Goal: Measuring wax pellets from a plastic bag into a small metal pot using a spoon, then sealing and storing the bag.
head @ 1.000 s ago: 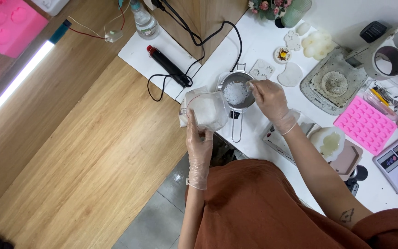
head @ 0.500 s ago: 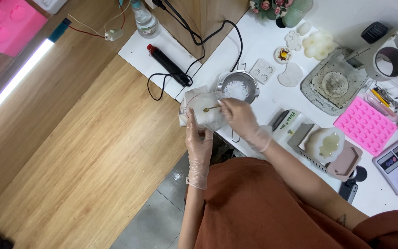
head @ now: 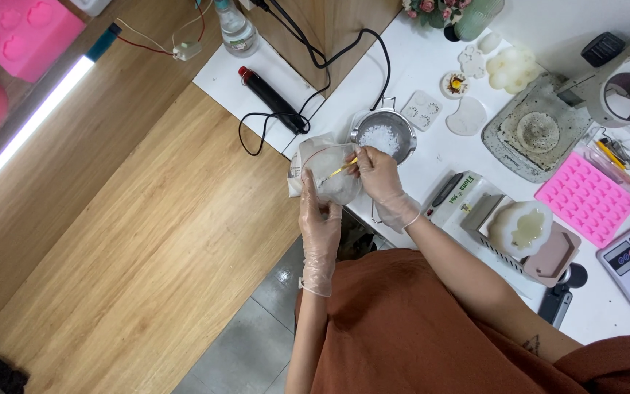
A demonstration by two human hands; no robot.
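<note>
A: Checking the hands. Left hand (head: 320,228), gloved, gripping the clear plastic bag (head: 327,171) from below, fingers (head: 309,195) pinching its near edge and holding the mouth open. Bag sitting at the worktop (head: 432,142) edge, roughly at 11 o'clock from the torso.

B: Confirming. Right hand (head: 379,175), also gloved, fingers pressed together around a thin yellow-handled tool (head: 342,170), its tip dipping into the bag. Cannot tell whether spoon or stick.

A: Noting the neighbours. Small metal pot (head: 383,135) of white granules just beside the bag, at 1 o'clock from it. Black corded tool (head: 271,100) lying at 10 o'clock. Pink mould (head: 585,199) well apart, at 3 o'clock.

B: Judging the handling. Bag looking light, soft and limp, likely slippery under gloves, sagging without support. Best taking hold at the rim, with a palm supporting the loaded bottom. Risk: spilling contents when tipping.

A: Tool looking light and stiff; pinching mid-handle seeming adequate.
</note>
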